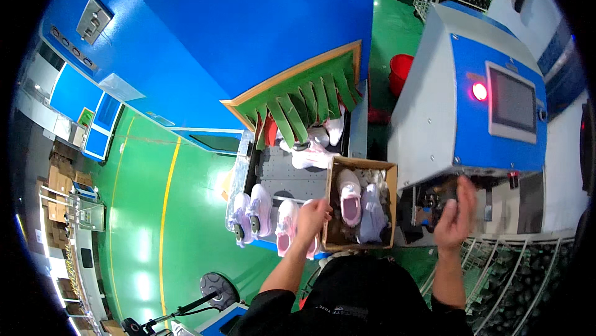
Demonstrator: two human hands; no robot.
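The left hand (312,213) grips the left wall of the cardboard box (329,212), which holds a pair of pale shoes (349,196). Right of the box, the right hand (456,215) hangs with a wide grip below the blue machine (484,87). More shoes (261,208) lie left of the box on the conveyor (282,174).

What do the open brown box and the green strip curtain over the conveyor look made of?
Open brown box: looks like corrugated cardboard, matte, with raw tan edges. Green strip curtain: probably flexible plastic or rubber, slightly glossy, hanging in separate overlapping flaps; exact material unclear.
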